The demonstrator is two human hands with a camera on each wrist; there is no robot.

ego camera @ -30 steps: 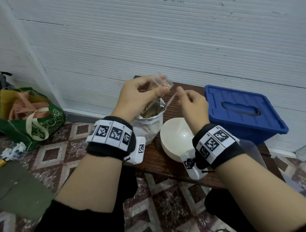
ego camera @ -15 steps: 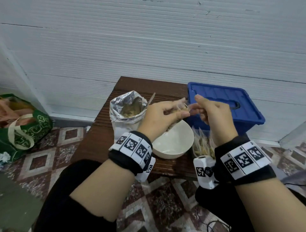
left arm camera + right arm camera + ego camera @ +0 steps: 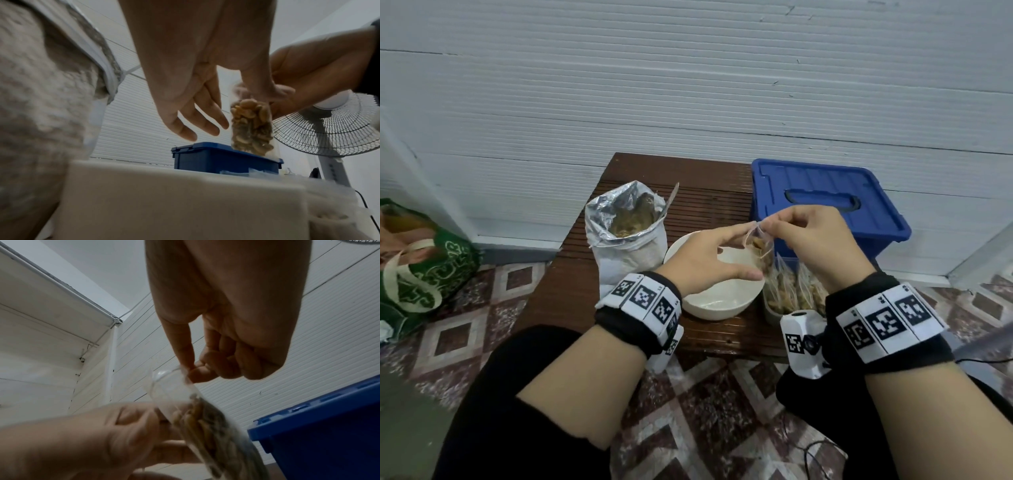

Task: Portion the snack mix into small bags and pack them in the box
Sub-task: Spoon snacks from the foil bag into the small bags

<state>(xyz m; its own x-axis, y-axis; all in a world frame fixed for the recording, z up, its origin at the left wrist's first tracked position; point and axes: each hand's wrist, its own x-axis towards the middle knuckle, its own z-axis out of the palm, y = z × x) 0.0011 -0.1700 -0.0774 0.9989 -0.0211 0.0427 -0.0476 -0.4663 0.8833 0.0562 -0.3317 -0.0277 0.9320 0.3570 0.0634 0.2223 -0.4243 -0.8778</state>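
Since half a second ago, both hands have drifted toward 3 o'clock, and the left hand, which was pinching the small bag alongside the right, has let go; its fingers now spread straight beside the plastic, holding nothing. Only the right hand keeps a grip, thumb and forefinger pinching the bag's top edge while its other fingers curl in.

One small clear bag hangs from that pinch, about half full of pale nuts and snack pieces. It dangles over the gap between the white bowl and the clear container, touching neither as far as I can tell.

Counting outward across the dark slatted wooden table: one white bowl at the centre, its inside looking empty; one clear container just at its 3 o'clock side, holding several filled small bags, too bunched to count; one foil snack-mix bag at the bowl's 10 o'clock, standing open with brown mix inside and a thin handle sticking out of its rim; one blue lidded box at 1 o'clock, lid on.

Each wrist wears one black band with white square-patterned markers. Off the table at 9 o'clock, one green shopping bag sits on the patterned tile floor. The left wrist view also shows one standing fan behind the right hand.
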